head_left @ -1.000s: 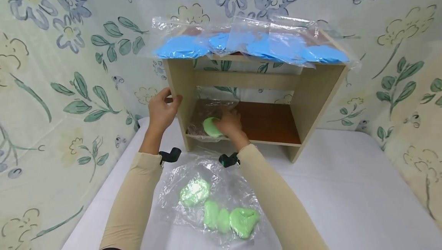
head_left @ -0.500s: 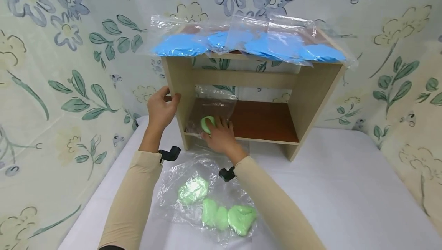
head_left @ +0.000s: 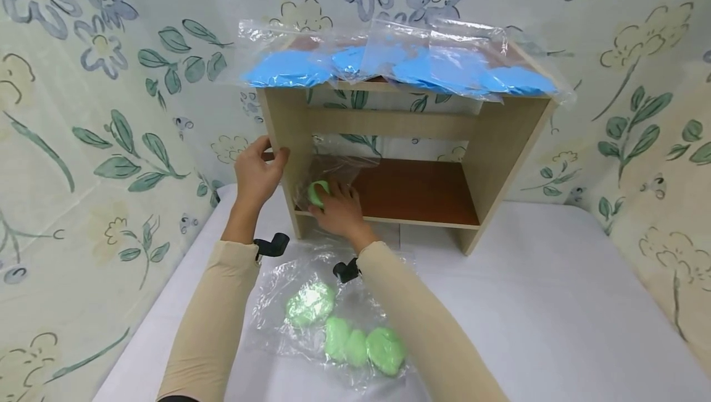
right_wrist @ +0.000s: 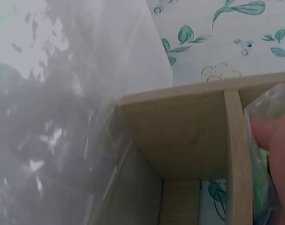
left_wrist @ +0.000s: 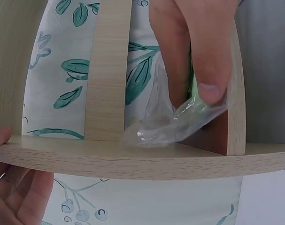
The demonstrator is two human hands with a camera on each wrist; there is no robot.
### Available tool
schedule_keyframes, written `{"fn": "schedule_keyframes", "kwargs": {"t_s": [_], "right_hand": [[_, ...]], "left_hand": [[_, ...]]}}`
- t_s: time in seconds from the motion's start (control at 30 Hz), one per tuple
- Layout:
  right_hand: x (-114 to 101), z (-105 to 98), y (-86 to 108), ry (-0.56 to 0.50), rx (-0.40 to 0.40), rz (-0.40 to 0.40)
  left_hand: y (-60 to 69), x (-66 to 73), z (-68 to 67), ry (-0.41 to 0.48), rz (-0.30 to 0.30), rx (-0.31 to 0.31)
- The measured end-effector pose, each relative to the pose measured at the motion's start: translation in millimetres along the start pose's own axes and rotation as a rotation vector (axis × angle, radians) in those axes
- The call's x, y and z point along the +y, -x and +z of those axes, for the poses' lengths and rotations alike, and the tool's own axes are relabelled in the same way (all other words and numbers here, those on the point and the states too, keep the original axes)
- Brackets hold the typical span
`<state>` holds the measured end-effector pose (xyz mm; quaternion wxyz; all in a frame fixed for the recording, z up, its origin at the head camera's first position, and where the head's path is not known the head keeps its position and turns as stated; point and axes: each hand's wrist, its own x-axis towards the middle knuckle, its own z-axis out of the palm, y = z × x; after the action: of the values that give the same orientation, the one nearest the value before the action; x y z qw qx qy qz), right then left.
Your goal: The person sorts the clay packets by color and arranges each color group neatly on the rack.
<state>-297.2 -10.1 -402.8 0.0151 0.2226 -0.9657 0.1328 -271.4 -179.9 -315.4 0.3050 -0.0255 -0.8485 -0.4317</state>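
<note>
There are two hands (head_left: 258,171), two sleeves (head_left: 213,309), two wrist cameras (head_left: 273,245), one shelf (head_left: 416,189), at least four green lumps (head_left: 310,304) and at least three blue packs (head_left: 289,70)

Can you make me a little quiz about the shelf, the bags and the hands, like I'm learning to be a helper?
1. Which hand holds a side panel of the shelf unit: left, right or neither?
2. True or false: the blue-filled bags lie on top of the shelf unit.
3. What colour is the lump in the clear bag that the right hand holds?

Key: 1. The left hand. 2. True. 3. Green.
</note>
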Motion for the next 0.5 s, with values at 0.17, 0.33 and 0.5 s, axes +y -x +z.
{"fn": "schedule_keyframes", "kwargs": {"t_s": [0.17,0.33,0.5], "right_hand": [[-12.7,4.5,1.1,0.038,0.064,0.066],[-17.4,9.8,5.5,0.021,0.154,0.069],[-15.8,5.5,10.2,-0.158,0.245,0.036]], "left_hand": [[-0.5,-0.7,0.1,-0.005,-0.002,0.000],[-0.5,-1.3,0.2,-0.013,0.009,0.000],[-1.3,0.8,0.9,-0.004,0.018,0.008]]}}
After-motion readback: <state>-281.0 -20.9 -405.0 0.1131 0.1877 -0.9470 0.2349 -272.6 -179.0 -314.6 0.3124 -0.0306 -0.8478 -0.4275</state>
